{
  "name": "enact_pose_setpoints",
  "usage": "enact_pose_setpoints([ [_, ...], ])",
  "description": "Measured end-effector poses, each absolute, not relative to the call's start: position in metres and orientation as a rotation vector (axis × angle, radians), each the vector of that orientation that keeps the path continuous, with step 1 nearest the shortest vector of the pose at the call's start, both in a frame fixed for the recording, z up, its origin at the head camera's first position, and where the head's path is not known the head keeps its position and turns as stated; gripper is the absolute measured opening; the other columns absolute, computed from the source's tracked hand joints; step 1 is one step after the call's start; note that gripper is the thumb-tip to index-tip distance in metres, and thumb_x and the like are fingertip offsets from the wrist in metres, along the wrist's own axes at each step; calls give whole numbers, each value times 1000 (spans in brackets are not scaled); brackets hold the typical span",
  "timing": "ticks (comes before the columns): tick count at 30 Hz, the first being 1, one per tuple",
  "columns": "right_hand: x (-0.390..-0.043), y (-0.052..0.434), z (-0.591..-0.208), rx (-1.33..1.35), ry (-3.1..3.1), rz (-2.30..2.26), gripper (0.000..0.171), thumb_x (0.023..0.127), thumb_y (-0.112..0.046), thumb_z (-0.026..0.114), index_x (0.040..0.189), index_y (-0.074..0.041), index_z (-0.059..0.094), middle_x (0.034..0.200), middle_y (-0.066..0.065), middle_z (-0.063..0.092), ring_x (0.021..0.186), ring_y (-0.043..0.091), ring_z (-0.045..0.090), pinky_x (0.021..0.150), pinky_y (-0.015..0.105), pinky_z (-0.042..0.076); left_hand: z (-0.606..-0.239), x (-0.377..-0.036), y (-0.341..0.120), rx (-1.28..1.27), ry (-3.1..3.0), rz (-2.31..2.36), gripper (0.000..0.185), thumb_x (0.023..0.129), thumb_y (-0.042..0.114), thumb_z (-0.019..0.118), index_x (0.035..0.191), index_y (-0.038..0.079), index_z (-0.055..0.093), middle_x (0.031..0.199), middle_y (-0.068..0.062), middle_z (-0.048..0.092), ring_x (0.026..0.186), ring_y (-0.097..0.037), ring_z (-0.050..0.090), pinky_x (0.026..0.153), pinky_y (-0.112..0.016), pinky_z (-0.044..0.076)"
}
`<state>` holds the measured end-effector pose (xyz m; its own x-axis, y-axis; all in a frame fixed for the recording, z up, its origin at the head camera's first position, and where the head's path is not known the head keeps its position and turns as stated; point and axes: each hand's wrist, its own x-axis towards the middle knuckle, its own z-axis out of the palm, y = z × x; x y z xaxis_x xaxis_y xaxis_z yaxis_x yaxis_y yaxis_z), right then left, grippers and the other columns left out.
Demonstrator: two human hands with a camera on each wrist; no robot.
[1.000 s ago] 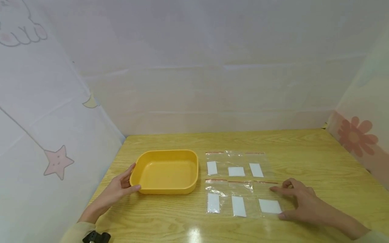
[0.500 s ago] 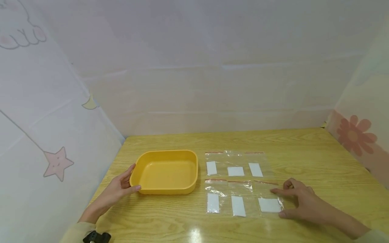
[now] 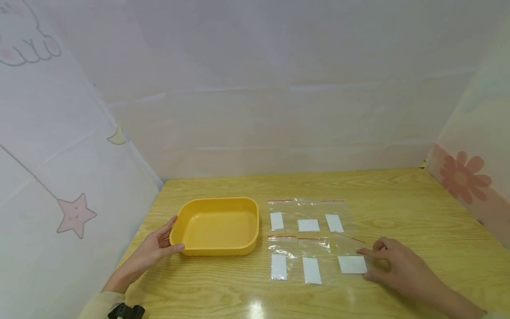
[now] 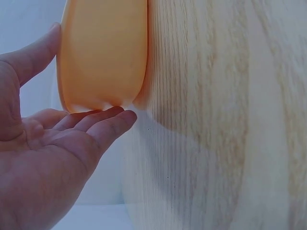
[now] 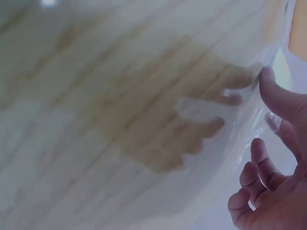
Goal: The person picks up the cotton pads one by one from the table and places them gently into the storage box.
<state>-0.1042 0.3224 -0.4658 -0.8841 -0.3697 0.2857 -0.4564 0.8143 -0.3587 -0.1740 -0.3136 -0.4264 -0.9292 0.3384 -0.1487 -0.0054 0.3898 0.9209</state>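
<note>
A yellow plastic basin (image 3: pixel 217 251) sits on the left part of the table. My left hand (image 3: pixel 152 248) rests at its left end, thumb on the near corner of the rim. In the left wrist view, the extended fingers (image 4: pixel 106 130) touch the basin wall (image 4: pixel 103 52). My right hand (image 3: pixel 394 266) pinches the right side of a clear zip-lock bag (image 3: pixel 352 265) with a white rectangle and a red seal line. That bag lies tilted, its seal slanting. The right wrist view shows the thumb (image 5: pixel 280 98) against the bag's edge, the other fingers loosely bent.
Several similar zip-lock bags lie flat in two rows, such as one in the back row (image 3: pixel 308 225) and one in the front row (image 3: pixel 312 270). They sit between the basin and my right hand on the wood-grain table (image 3: pixel 223 288). Printed cloth walls (image 3: pixel 263 124) surround the table.
The front right bag's right side has been lifted, and the bag has turned and shifted slightly away from me. My right hand moved a little with it. The left hand and basin stay put.
</note>
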Motion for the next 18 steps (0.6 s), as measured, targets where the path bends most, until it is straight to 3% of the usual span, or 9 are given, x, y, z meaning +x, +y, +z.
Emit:
enact_pose_setpoints([
  [7, -102, 315, -457, 508, -2914, 481, 51, 77, -47, 92, 121, -24, 83, 99, -11, 72, 78, -1, 52, 59, 24, 46, -426, -174, -313, 274, 2343, 1540, 99, 101, 23, 75, 171, 10, 5, 172, -22, 15, 143, -46, 46, 102, -34, 54],
  [13, -100, 313, -453, 372, -2969, 619, 49, 80, -37, 92, 125, -21, 81, 89, -15, 67, 69, 2, 39, 54, 23, 37, -426, -175, -313, 274, 2340, 1542, 98, 102, 21, 74, 171, 11, 5, 172, -23, 16, 144, -46, 45, 102, -35, 55],
  [18, -104, 316, -457, 499, -2862, 827, 53, 79, -22, 93, 128, -8, 78, 81, -23, 62, 68, -1, 46, 56, 22, 44, -426, -175, -314, 269, 2333, 1542, 98, 102, 21, 74, 171, 12, 5, 172, -23, 15, 143, -45, 47, 103, -36, 54],
])
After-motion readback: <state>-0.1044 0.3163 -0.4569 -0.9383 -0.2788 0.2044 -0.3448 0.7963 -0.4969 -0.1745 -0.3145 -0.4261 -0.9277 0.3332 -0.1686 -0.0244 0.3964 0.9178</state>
